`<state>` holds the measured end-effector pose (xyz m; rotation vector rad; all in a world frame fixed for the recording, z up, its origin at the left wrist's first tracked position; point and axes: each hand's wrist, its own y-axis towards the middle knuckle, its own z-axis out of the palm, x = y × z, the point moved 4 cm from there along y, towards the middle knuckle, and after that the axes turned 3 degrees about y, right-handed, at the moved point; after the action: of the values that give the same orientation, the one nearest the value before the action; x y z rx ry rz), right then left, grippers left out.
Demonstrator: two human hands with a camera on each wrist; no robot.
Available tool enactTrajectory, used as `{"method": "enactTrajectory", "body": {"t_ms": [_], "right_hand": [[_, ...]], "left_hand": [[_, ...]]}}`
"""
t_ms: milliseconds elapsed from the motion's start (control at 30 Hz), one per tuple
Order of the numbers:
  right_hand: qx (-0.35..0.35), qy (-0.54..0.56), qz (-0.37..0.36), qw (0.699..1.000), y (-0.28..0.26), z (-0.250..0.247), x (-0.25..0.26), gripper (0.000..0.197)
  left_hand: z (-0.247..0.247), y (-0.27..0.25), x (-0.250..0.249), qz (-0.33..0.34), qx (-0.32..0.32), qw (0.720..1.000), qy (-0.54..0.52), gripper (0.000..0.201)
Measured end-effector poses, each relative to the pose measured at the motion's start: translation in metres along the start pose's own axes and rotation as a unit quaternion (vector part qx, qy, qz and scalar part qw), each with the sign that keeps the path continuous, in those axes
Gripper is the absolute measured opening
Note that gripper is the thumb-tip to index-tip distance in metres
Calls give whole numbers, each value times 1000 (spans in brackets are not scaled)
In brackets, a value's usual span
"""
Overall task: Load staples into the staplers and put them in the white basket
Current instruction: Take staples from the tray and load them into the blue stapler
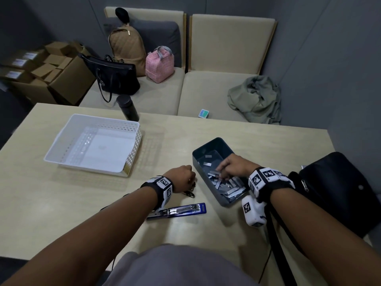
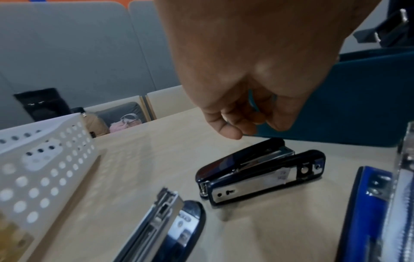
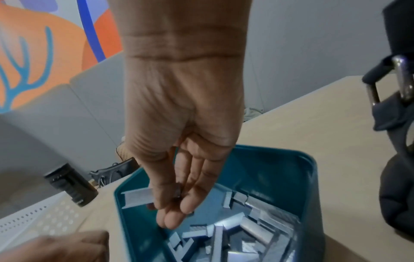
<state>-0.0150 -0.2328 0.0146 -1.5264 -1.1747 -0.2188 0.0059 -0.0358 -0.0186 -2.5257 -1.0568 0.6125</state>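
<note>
The white basket stands empty on the left of the table; its perforated wall fills the left of the left wrist view. My left hand hovers with loosely curled fingers holding nothing, just above a closed black stapler. Nearer me lie a flipped-open blue stapler and another open stapler. My right hand reaches down into the teal bin of loose staple strips. Its thumb and fingers pinch a small strip.
A black flask stands at the table's far edge behind the basket. A black bag sits on the table right beside my right wrist. Beyond the table is a sofa with bags and a jacket.
</note>
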Motion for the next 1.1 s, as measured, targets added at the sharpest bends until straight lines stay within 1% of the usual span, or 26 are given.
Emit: {"method": "enactTrajectory", "body": {"t_ms": [33, 100, 200, 267, 300, 400, 467, 533, 567, 600, 700, 767, 833, 933, 1033, 1100], "right_hand": [[0, 38, -3, 999, -3, 1, 4, 23], [-23, 92, -12, 995, -10, 3, 15, 24], [-80, 122, -42, 988, -19, 7, 35, 32], [-93, 145, -51, 984, -23, 15, 46, 37], [-93, 164, -46, 981, -25, 20, 49, 39], [-87, 209, -12, 974, -26, 42, 55, 47], [-71, 228, 1, 971, -25, 61, 59, 45], [-44, 243, 2, 969, -23, 80, 62, 33], [-33, 232, -8, 972, -23, 88, 62, 26], [-25, 201, -21, 979, -22, 95, 61, 24], [-8, 46, -53, 997, -22, 114, 51, 24], [0, -21, -61, 998, -23, 124, 44, 25], [-5, -55, -64, 996, -24, 129, 36, 30], [-43, -121, -73, 989, -27, 129, 27, 30], [-69, -181, -70, 979, -29, 127, 18, 21], [-67, -208, -53, 974, -31, 126, 11, 7]], "left_hand": [[-1, -3, 1, 2, 5, 1000, -6, 27], [1, -14, 6, 3, 11, 1000, -25, 22], [11, -33, 17, 3, 15, 999, -47, 18], [22, -51, 27, 4, 8, 998, -70, 19], [28, -59, 31, 5, 2, 997, -74, 24], [47, -80, 38, 17, -10, 999, -32, 45], [60, -89, 36, 29, 0, 999, -31, 46], [68, -92, 35, 35, -2, 999, -41, 38], [71, -92, 35, 31, -10, 998, -45, 32], [72, -91, 35, 24, -20, 998, -49, 26], [76, -91, 42, 1, -31, 998, -55, 17], [77, -91, 45, 1, -22, 998, -65, 19], [77, -89, 44, 5, -12, 997, -83, 27], [74, -82, 37, 5, 5, 992, -123, 37], [71, -70, 24, -9, 42, 985, -169, 40], [69, -62, 15, -11, 48, 984, -170, 39]]}}
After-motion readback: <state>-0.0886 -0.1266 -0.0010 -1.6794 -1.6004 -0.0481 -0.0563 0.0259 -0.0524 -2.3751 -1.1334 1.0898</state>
